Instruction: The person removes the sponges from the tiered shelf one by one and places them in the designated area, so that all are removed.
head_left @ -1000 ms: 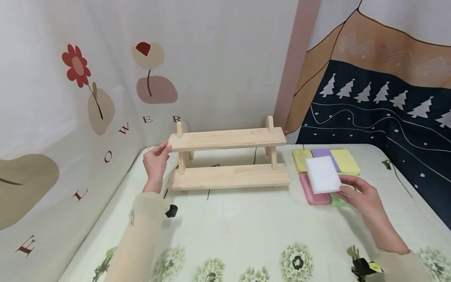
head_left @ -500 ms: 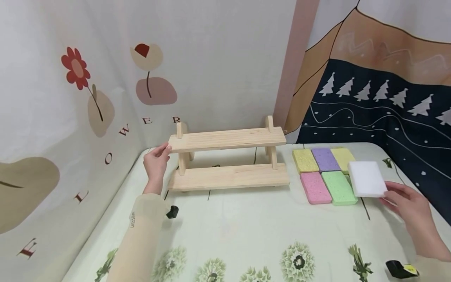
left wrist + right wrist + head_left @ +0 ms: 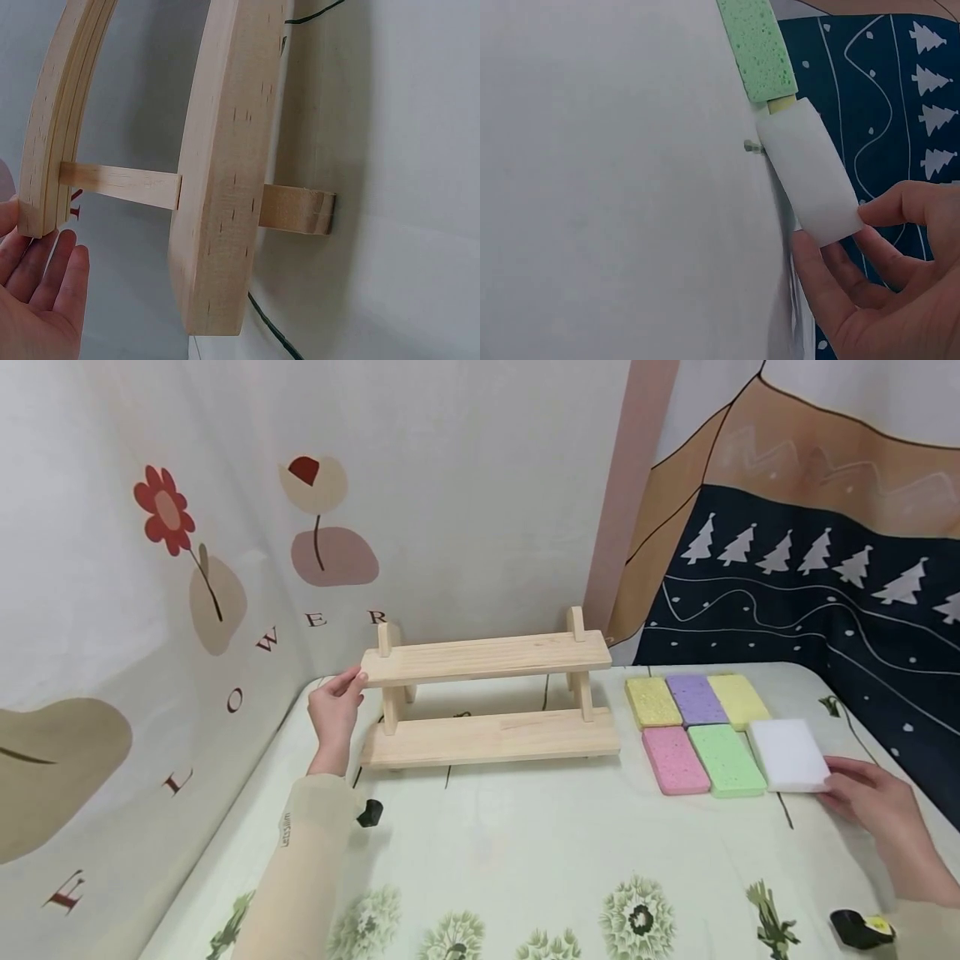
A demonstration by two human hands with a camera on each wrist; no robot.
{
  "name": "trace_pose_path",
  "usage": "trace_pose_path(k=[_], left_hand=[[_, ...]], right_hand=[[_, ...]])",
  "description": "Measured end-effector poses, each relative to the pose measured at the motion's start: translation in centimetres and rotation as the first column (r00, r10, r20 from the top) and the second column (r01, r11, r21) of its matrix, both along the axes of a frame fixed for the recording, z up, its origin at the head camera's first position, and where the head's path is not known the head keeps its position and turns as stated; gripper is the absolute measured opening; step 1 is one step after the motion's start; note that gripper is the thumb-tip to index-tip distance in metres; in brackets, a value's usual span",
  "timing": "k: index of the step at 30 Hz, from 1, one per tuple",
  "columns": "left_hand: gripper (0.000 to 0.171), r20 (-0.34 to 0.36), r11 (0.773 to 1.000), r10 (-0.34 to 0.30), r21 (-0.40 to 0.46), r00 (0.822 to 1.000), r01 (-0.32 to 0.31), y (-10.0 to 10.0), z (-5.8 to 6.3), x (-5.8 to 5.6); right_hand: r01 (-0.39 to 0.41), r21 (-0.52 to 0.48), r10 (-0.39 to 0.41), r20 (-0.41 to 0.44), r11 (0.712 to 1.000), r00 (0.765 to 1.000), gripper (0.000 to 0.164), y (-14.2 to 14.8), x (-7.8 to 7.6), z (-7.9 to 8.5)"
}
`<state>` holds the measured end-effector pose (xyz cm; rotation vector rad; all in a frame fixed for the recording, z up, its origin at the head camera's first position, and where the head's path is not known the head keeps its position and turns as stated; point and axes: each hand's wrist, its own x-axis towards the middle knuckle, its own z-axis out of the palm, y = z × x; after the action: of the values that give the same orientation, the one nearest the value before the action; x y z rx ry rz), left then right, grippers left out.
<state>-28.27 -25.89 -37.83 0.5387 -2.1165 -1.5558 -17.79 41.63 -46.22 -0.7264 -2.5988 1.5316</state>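
Observation:
My left hand (image 3: 334,710) pinches the left end of the upper board of a two-tier wooden shelf (image 3: 487,739). In the left wrist view the thumb lies on one face of that board and the fingertips (image 3: 66,247) on the other. My right hand (image 3: 876,802) holds a white sponge (image 3: 789,753) by its right edge, between thumb and fingers. The sponge is beside a green sponge (image 3: 727,760) and a yellow sponge (image 3: 738,700). From the right wrist view the white sponge (image 3: 810,172) appears tilted, with its near edge in the fingers.
Left of the green sponge lies a pink sponge (image 3: 675,760). Behind are a purple sponge (image 3: 696,699) and a speckled yellow sponge (image 3: 653,702). Printed cloth (image 3: 480,527) hangs close behind the shelf. The tabletop (image 3: 510,843) has a flower-printed cover.
My right hand has carried the white sponge rightward from above the other sponges, then lowered it beside the green one. My left hand has stayed on the shelf.

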Motion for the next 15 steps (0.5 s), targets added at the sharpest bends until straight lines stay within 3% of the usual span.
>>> trace_pose_path(k=[15], left_hand=[[0.036, 0.007, 1.0, 0.002, -0.005, 1.0, -0.002, 0.0, 0.2, 0.0]], right_hand=[[-0.055, 0.029, 0.053, 0.071, 0.998, 0.996, 0.058, -0.4, -1.3, 1.1]])
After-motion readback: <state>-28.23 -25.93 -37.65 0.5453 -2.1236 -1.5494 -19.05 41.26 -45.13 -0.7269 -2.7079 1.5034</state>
